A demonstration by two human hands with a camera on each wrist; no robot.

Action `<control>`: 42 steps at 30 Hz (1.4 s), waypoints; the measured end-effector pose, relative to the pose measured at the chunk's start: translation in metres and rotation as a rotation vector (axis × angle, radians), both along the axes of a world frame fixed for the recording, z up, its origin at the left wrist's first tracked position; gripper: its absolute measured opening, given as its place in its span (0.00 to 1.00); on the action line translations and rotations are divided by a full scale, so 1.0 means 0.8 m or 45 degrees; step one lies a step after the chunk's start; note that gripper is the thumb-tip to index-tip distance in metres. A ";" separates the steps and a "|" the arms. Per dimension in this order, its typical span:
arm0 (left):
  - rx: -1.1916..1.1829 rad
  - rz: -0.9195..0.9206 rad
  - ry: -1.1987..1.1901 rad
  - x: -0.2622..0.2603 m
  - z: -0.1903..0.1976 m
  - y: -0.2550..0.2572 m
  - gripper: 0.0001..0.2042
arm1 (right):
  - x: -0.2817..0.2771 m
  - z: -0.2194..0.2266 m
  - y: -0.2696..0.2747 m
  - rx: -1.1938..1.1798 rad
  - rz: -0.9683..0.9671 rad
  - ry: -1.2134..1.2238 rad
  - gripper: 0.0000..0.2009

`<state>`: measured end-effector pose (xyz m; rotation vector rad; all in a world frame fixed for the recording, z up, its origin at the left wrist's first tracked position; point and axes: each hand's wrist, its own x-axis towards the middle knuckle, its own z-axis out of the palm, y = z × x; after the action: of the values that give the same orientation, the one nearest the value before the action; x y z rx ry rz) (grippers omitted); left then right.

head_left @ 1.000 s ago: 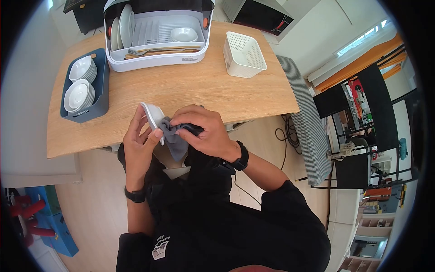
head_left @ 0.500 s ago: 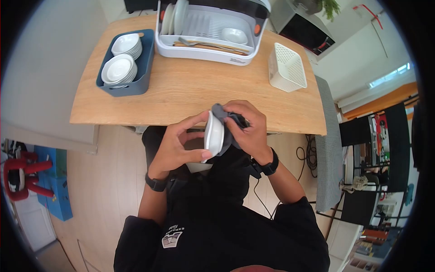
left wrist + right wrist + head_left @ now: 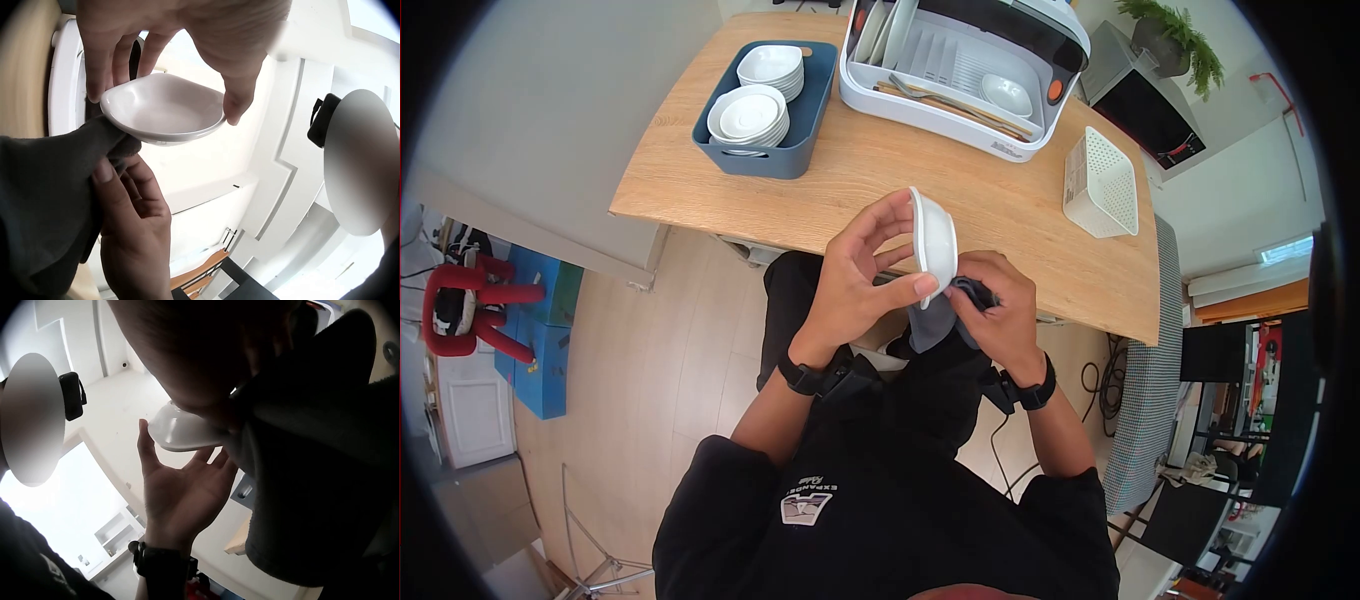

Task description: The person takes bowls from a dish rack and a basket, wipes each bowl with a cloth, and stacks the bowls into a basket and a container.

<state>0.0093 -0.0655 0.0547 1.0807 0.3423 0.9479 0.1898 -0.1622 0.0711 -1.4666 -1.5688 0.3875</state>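
A small white bowl (image 3: 941, 240) is tipped on its side in front of the table edge. My left hand (image 3: 855, 280) grips it by the rim, thumb on one side and fingertips on the other. Beside the bowl's underside, my right hand (image 3: 1008, 312) pinches a bunched grey cloth (image 3: 932, 326), whose loose part hangs below. The left wrist view looks into the hollow of the bowl (image 3: 165, 112), with the cloth (image 3: 53, 194) right at its rim. Draped cloth (image 3: 312, 481) and the right hand cover part of the bowl in the right wrist view.
On the wooden table (image 3: 880, 180) a blue-grey bin (image 3: 805, 130) holds stacked white bowls (image 3: 748, 118). Behind stands a white dish rack (image 3: 940, 122) with plates, a bowl, chopsticks and a fork. A white perforated basket (image 3: 1090, 190) sits at the right, near a microwave (image 3: 1145, 110).
The head view has turned, so the table shifts right in the picture. The bowl now turns its outside toward the right hand, and the cloth has moved from its upper edge to its lower edge.
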 end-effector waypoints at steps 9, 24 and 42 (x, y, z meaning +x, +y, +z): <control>0.030 0.085 0.135 -0.001 -0.005 0.005 0.41 | 0.004 0.004 -0.003 0.045 0.129 -0.034 0.12; 0.461 0.039 0.537 -0.023 -0.010 0.011 0.40 | 0.022 0.013 -0.001 0.156 -0.104 0.070 0.12; 1.046 0.308 0.739 -0.009 0.021 0.001 0.53 | 0.020 0.008 -0.002 0.014 0.035 -0.011 0.15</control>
<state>0.0018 -0.0646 0.0717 2.1186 0.5885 0.9961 0.2059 -0.1641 0.0774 -1.4414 -1.5966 0.3885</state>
